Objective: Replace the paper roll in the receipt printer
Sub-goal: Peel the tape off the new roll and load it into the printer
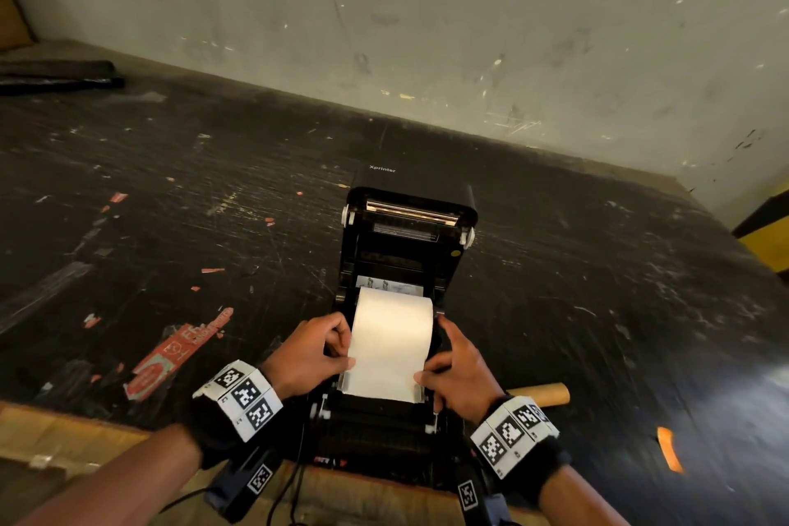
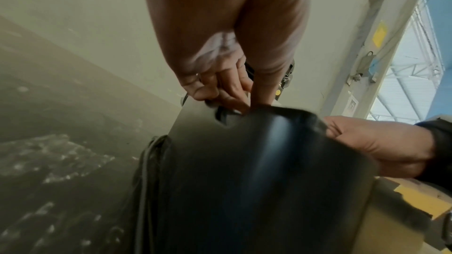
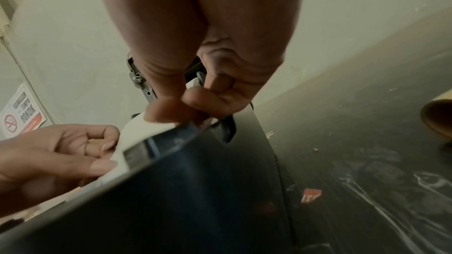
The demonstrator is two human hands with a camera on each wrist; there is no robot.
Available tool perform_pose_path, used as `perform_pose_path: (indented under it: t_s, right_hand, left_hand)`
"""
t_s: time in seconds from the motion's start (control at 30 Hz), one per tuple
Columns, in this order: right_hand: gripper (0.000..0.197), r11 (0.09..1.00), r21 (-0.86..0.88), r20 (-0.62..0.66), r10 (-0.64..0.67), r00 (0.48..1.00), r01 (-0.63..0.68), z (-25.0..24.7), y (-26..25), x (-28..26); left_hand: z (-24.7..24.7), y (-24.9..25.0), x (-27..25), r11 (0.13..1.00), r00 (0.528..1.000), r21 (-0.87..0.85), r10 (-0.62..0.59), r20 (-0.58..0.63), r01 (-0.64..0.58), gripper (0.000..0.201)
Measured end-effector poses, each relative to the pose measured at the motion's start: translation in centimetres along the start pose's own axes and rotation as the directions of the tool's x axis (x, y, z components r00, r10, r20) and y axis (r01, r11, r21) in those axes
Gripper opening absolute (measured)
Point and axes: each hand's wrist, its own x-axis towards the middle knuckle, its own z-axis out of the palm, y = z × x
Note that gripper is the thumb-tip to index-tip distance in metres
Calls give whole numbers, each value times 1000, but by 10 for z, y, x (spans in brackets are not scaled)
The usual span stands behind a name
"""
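Fingers (image 1: 341,363) pinching paper (image 1: 386,354) edges

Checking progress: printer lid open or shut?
Open. The lid is tipped back, paper roll exposed in the bay, with both hands at its sides.

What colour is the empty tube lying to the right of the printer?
Tan cardboard brown tube; clearest in the head view.

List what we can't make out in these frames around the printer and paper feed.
- Roll core and seating: head view, hidden by the paper roll and printer walls.
- Left hand fingertip contact with the paper: head view, curled fingers cover it; the left wrist view is blocked by the printer body.
- Lid label text: head view, too small.
- Cardboard tube: head view, partly behind the right hand.
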Motion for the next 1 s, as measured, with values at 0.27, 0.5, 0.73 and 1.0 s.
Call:
perform_pose_path:
  t_s: [0.27,0.5,0.73,1.0]
  right_hand:
    - [92,1000,8,12,-13,1000,13,-6,-6,-2]
    - [96,999,-3,-31,-42,999,42,-5,-4,-5]
    - [100,996,-43,-43,-76,996,75,-2,1,-9]
    - [38,824,-451,-108,-431,896,342,7,11,-34]
  left_hand:
    - [-3,3,0,1000,1000,12,-3,22,2,21]
    - [0,0,-2,999,1000,32,17,21,-18,23]
    - [3,-6,-6,993,999,108,48,-12,-47,22]
    - [5,6,-29,813,932,475,359,43,-335,25]
